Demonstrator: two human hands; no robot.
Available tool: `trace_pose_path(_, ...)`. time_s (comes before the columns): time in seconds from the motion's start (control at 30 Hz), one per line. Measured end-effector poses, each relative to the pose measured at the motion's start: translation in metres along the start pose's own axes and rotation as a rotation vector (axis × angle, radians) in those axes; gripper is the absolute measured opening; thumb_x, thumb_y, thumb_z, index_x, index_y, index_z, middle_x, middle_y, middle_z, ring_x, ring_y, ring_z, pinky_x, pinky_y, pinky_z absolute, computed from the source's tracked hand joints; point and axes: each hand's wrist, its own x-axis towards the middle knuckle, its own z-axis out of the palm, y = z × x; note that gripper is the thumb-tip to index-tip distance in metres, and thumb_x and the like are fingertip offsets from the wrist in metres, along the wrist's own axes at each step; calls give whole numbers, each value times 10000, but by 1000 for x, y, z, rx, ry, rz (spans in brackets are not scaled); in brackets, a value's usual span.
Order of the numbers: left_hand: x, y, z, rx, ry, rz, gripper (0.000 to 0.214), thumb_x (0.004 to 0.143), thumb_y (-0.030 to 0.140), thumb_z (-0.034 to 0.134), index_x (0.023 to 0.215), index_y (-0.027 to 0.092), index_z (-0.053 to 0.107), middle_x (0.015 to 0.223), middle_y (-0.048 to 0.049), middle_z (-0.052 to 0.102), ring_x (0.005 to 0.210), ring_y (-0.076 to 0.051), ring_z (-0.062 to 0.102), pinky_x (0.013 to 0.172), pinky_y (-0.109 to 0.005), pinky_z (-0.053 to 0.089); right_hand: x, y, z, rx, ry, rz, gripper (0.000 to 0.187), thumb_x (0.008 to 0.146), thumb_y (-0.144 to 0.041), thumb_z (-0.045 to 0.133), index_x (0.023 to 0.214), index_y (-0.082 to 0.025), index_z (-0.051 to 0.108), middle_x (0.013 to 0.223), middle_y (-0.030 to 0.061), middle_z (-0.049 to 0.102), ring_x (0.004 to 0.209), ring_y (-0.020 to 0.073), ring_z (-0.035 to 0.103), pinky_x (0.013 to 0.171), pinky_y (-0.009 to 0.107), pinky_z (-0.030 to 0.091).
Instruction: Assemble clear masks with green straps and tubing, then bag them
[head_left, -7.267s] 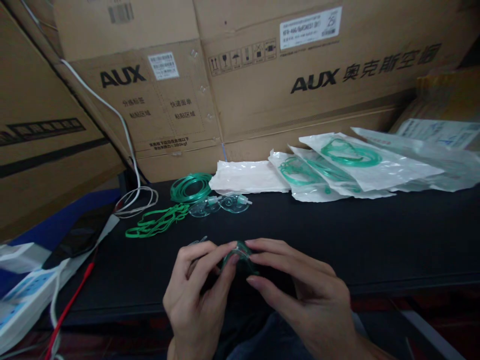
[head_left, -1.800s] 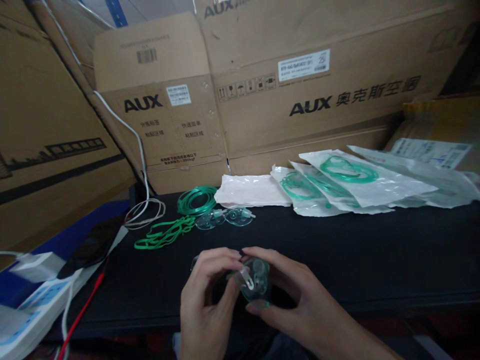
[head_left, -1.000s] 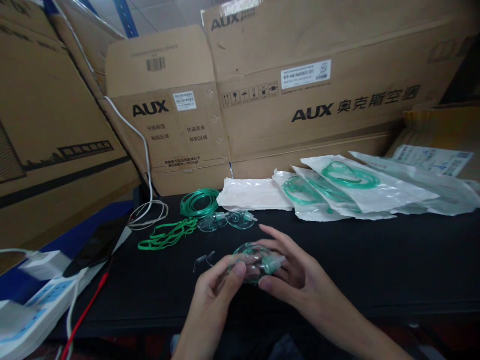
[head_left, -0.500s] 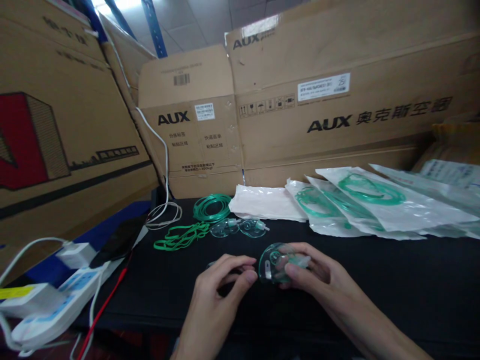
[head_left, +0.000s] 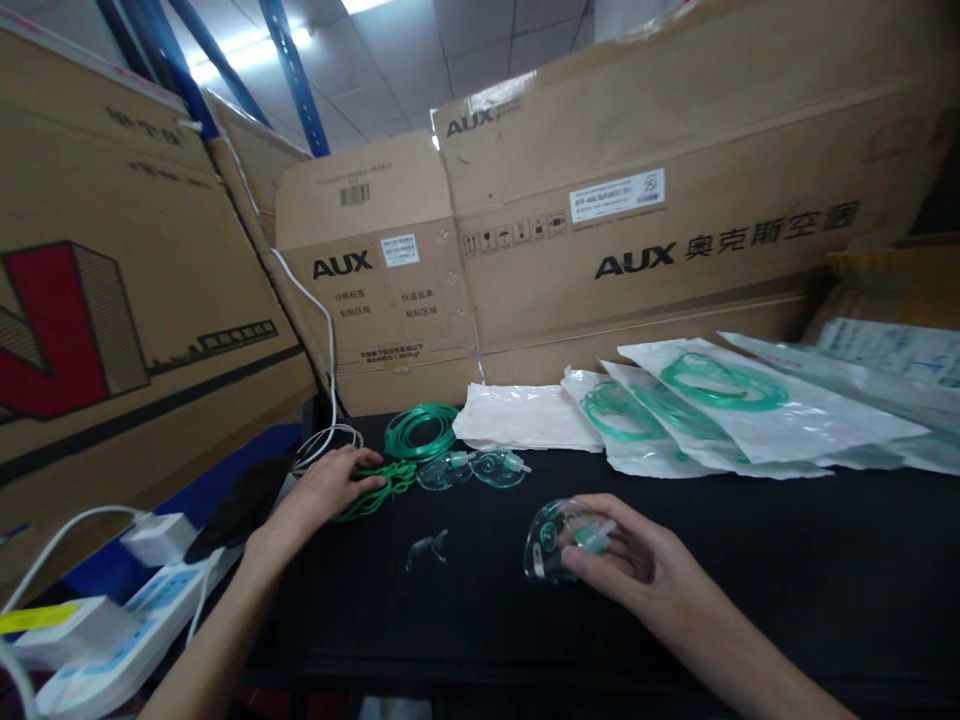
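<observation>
Both hands (head_left: 336,487) (head_left: 628,552) well apart

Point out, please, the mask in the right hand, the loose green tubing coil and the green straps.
Mask (head_left: 553,541), head view: on its clear shell.
Green tubing coil (head_left: 397,438), head view: on its left side.
Green straps (head_left: 395,480), head view: on their right end.

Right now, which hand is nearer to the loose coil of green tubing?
Left. The left hand is at the green straps, just lower left of the coil in the view. The right hand is farther off, to its lower right, holding a clear mask.
</observation>
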Motion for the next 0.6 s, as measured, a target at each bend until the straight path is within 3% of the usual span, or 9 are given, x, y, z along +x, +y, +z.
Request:
trace_pose_path(0.2, 7, -11, -2, -11, -15, 17, 344, 843, 516, 608, 980, 273, 810, 1071, -47, 803, 1023, -278, 720, 866, -293, 491, 0, 3, -1, 25, 2, -4, 471, 777, -541, 812, 1077, -205, 670, 978, 67, 755, 927, 223, 732, 846, 317, 571)
trace_pose_path(0.4, 8, -9, -27, 33, 46, 18, 391, 888, 517, 552, 1017, 258, 815, 1111, -40, 804, 1073, -301, 720, 851, -285, 492, 1, 3, 0, 30, 26, -20, 484, 748, -556, 828, 1046, -203, 683, 951, 71, 761, 900, 231, 734, 813, 323, 584)
trace_pose_path(0.5, 3, 3, -49, 84, 170, 1, 404, 908, 485, 535, 1054, 225, 807, 1115, -63, 801, 1058, -303, 724, 851, -285, 495, 1, 3, 0, 44, 43, -11, 499, 726, -558, 845, 1035, -198, 689, 935, 69, 764, 889, 229, 737, 803, 318, 591)
trace_pose_path(0.6, -7, 27, -74, 68, 436, -45, 446, 942, 479, 509, 1092, 163, 787, 1064, -87, 804, 1006, -288, 731, 867, -302, 499, 1, 3, 0, 57, 60, -9, 505, 717, -548, 857, 1044, -199, 695, 937, 66, 769, 888, 232, 742, 796, 318, 600)
